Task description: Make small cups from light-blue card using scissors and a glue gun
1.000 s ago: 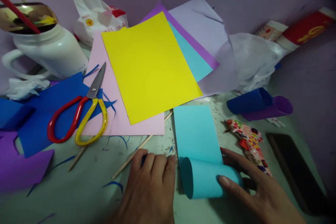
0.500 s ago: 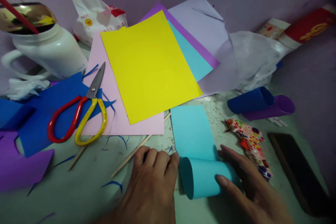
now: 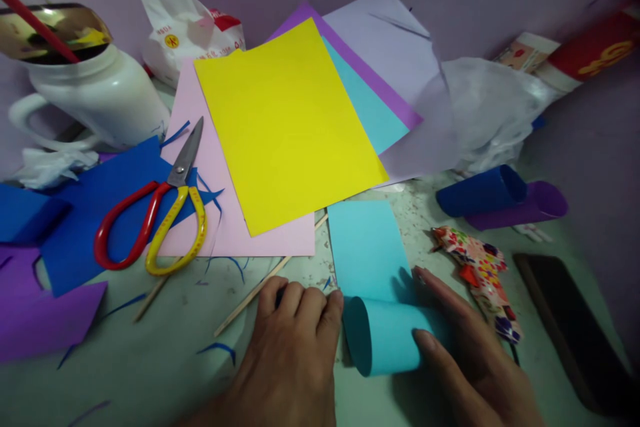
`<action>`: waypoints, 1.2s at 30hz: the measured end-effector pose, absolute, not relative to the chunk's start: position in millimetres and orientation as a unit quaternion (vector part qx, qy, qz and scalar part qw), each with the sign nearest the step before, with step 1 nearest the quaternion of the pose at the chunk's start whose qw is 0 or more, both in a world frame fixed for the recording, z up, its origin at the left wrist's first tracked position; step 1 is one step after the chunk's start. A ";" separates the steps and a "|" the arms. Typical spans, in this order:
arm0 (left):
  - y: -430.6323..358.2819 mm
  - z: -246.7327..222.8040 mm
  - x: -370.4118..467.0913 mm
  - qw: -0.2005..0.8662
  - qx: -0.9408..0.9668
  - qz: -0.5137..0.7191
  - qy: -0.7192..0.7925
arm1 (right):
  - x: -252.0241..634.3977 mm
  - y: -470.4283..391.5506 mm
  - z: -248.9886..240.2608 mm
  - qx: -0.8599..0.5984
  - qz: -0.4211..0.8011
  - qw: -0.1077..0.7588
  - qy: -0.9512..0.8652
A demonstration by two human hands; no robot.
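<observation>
A strip of light-blue paper point(image 3: 370, 247) lies flat at its far end, and its near end curls into a loose tube point(image 3: 395, 337). My right hand point(image 3: 475, 353) holds that rolled part from the right, thumb on the near side and fingers along the far side. Left of the tube, my left hand point(image 3: 297, 340) rests on the table with its fingers curled in. Something small and dark shows between those fingers, too hidden to name. The left thumb lies close by the paper's left edge; whether they touch I cannot tell.
Scissors point(image 3: 173, 197) lie on blue paper point(image 3: 95, 213) to the left. Yellow paper point(image 3: 295, 127) tops a stack behind. A thin wooden stick point(image 3: 250, 303) lies beside my left hand. Blue point(image 3: 480, 191) and purple point(image 3: 543, 203) paper tubes, a flowered item point(image 3: 477, 267) and a phone point(image 3: 570, 327) are right.
The right fingers have shifted slightly up and left along the rolled light-blue paper. My left hand stays in place. The whole view has drifted a little.
</observation>
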State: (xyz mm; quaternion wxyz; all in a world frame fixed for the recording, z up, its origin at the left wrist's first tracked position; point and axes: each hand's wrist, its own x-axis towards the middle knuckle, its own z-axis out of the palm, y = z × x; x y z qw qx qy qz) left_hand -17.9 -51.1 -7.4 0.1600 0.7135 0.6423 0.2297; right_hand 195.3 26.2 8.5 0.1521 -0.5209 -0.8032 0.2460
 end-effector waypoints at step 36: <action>-53.3 -11.6 -14.8 0.029 0.724 0.257 0.640 | 189.4 27.0 -0.3 -0.468 0.259 0.203 -0.820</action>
